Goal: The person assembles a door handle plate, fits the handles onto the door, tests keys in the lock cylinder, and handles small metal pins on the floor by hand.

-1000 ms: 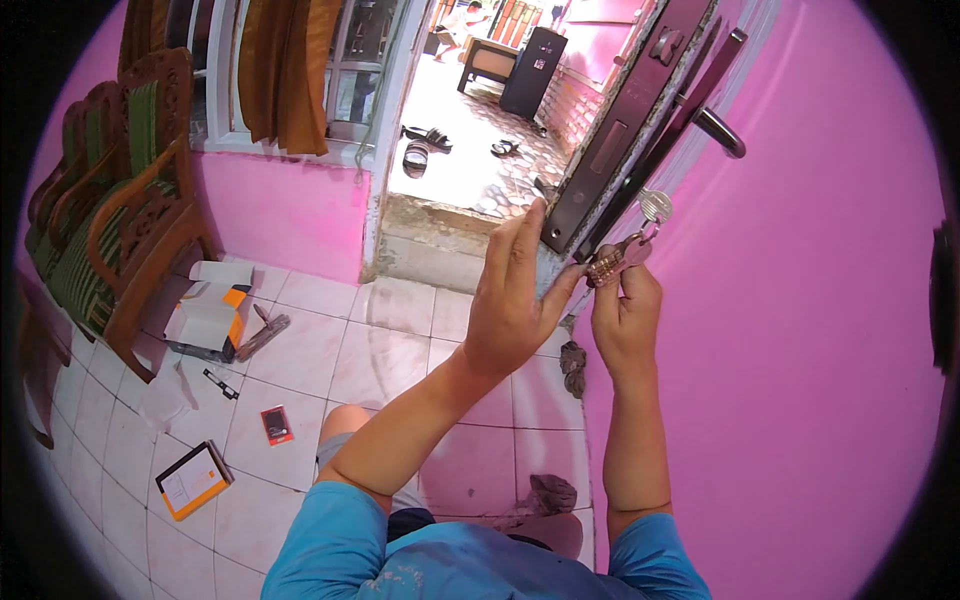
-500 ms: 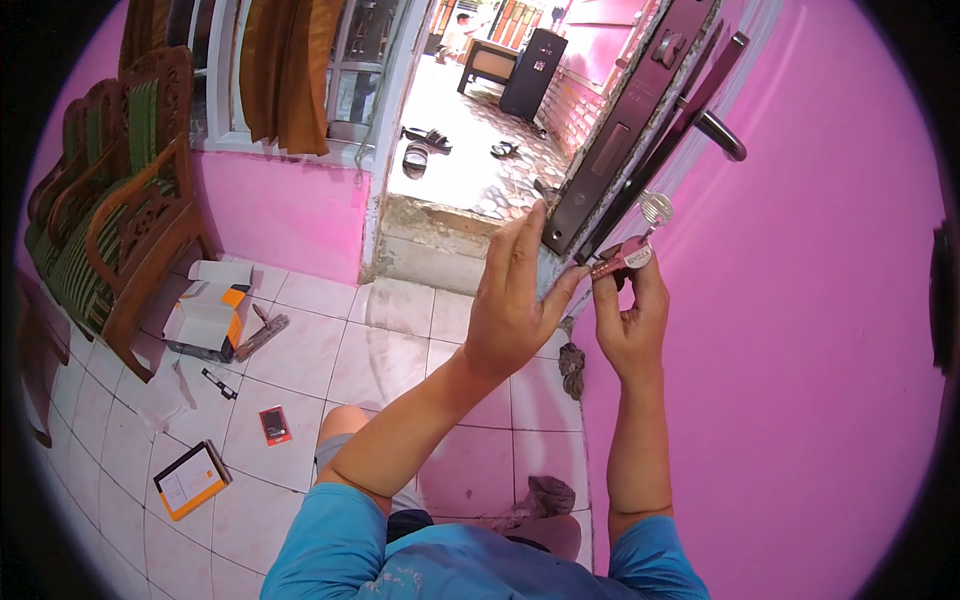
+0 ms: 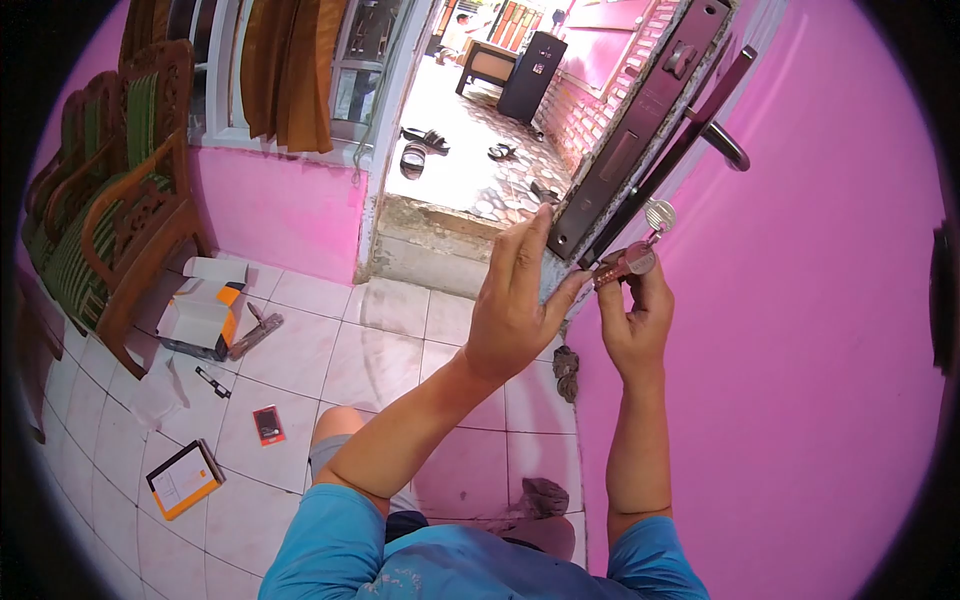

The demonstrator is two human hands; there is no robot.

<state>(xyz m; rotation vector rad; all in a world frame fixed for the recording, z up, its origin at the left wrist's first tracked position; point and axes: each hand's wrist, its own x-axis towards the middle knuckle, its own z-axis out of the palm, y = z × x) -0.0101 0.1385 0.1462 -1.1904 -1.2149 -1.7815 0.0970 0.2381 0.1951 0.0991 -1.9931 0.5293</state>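
Observation:
My left hand [image 3: 512,305] is open, its fingers stretched against the lower end of the door's edge, with the thumb pointing toward my right hand. Between thumb and fingers, my right hand [image 3: 637,325] grips a key [image 3: 612,270]; a second key [image 3: 659,215] with a round head dangles from the same ring above it. Just above both hands are the dark lock faceplate [image 3: 600,180] with its latch, set in the door edge, and the long handle plate [image 3: 655,170]. From that plate sticks out a door lever [image 3: 727,148]. The key's tip is partly hidden near the plate's lower end.
On the tiled floor at left lie an opened box [image 3: 200,318], a tool [image 3: 255,335], a red packet [image 3: 268,425] and an orange-and-white box [image 3: 184,480]. Wooden chairs [image 3: 130,220] stand by the window. Crumpled cloths [image 3: 566,373] lie near the door. Outside, a person [image 3: 456,38] is visible beyond the doorway.
The view has shifted slightly. In my right hand the keys have turned a little and sit slightly lower relative to the handle plate. My left hand stays at the door edge.

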